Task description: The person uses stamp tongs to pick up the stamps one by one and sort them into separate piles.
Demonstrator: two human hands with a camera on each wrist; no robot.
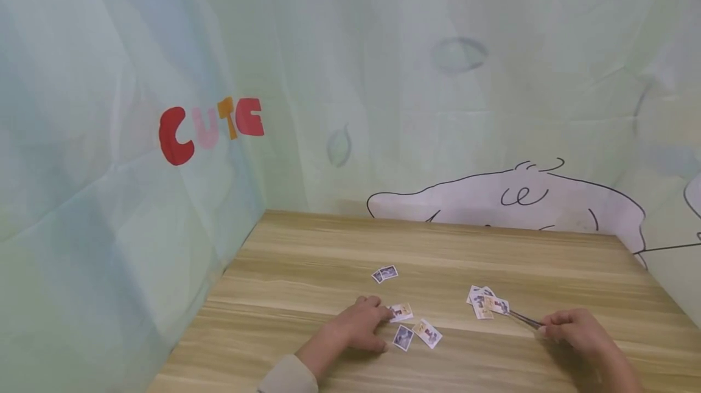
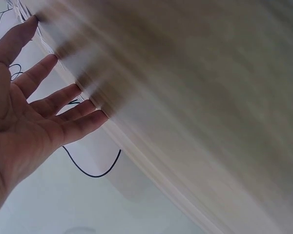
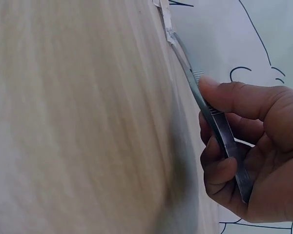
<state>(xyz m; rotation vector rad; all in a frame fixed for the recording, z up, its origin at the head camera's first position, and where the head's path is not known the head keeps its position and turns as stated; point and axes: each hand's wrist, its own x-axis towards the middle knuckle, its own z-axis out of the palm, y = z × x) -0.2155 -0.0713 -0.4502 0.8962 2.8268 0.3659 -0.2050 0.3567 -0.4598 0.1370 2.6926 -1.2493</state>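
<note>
My right hand (image 1: 575, 331) grips metal tweezers (image 1: 527, 320). Their tips meet the edge of a small stamp-like paper picture (image 1: 498, 305), which overlaps a loose cluster of similar pictures (image 1: 482, 311). In the right wrist view, the thumb and curled fingers close around the tweezers (image 3: 219, 124), and a white paper edge (image 3: 169, 34) shows at the tips. My left hand (image 1: 358, 325) rests palm down with relaxed, spread fingers. Its index finger touches a paper picture (image 1: 402, 312). The left wrist view shows the fingertips (image 2: 78, 87) on the tabletop.
Close to the left hand lie a purple-grey picture (image 1: 403, 337) and a coloured one (image 1: 428, 333). Two overlapping pictures (image 1: 386, 272) lie farther back. The wooden table (image 1: 306, 259) meets printed cloth (image 1: 350, 76) at its back and left edges.
</note>
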